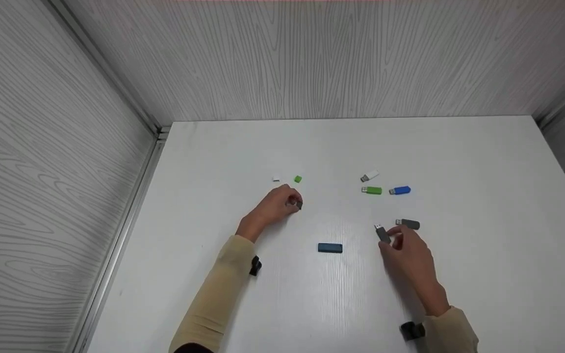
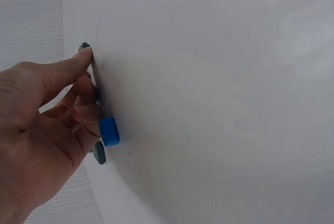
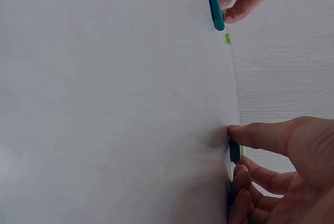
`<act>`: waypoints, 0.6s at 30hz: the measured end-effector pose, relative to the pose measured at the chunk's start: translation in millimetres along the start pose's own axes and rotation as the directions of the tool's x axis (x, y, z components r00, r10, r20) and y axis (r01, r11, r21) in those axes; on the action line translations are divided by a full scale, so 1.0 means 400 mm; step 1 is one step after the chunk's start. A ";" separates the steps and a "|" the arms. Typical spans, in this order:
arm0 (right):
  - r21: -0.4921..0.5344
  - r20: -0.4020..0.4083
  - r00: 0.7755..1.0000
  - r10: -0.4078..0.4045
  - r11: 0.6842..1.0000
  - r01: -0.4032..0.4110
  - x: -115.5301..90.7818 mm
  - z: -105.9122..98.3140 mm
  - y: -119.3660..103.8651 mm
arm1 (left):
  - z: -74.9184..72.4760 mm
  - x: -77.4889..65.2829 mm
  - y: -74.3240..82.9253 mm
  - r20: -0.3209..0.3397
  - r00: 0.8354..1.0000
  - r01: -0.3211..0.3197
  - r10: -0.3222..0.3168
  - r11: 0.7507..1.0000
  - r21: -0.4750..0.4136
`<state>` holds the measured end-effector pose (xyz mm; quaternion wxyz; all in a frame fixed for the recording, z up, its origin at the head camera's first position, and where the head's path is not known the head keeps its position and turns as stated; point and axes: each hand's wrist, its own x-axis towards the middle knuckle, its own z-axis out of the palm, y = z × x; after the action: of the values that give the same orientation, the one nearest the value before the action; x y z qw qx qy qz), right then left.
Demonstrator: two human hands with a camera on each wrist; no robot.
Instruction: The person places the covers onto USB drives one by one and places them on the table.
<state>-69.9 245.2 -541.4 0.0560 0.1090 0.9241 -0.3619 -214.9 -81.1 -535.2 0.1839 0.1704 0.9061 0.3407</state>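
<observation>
My left hand [image 1: 277, 202] pinches a small dark grey cap [image 1: 299, 205] between thumb and fingertips, low over the white table. In the left wrist view a blue cap [image 2: 109, 131] lies by its curled fingers, with another dark grey cap [image 2: 99, 153] just behind. My right hand [image 1: 408, 252] holds a dark grey USB stick [image 1: 383, 234] between thumb and index finger, its metal plug pointing away. Right beside those fingers lies a second dark grey USB stick [image 1: 408, 224], plug bare. A teal-blue USB stick [image 1: 330, 248] lies between the hands, no metal plug showing.
Beyond the right hand lie a white USB stick [image 1: 371, 175], a green one [image 1: 373, 190] and a blue one [image 1: 400, 190], plugs bare. A white cap [image 1: 276, 179] and a green cap [image 1: 298, 179] sit past the left hand. Wood-grain panels [image 1: 282, 59] border the table [image 1: 214, 147].
</observation>
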 end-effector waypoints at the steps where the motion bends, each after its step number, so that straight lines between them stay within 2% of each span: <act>1: -0.001 0.000 1.000 -0.002 1.000 0.002 0.001 0.001 0.001 | 0.001 -0.001 -0.001 -0.001 1.000 -0.011 0.011 1.000 0.008; 6: 0.014 -0.004 1.000 -0.003 1.000 0.003 0.006 0.000 0.004 | 0.003 -0.001 -0.002 -0.005 0.998 -0.059 0.060 0.997 0.040; 9: 0.035 -0.007 1.000 0.003 0.999 -0.003 0.008 -0.002 0.005 | 0.005 -0.002 -0.001 -0.009 0.998 -0.064 0.064 0.998 0.024; 18: 0.056 -0.030 1.000 0.010 0.998 -0.008 0.004 0.000 0.009 | 0.015 -0.014 0.006 -0.056 0.997 -0.054 0.045 0.986 -0.156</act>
<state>-70.4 248.1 -543.9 0.0405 0.1202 0.9138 -0.3858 -206.9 -78.4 -536.5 0.1645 0.1689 0.8764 0.4199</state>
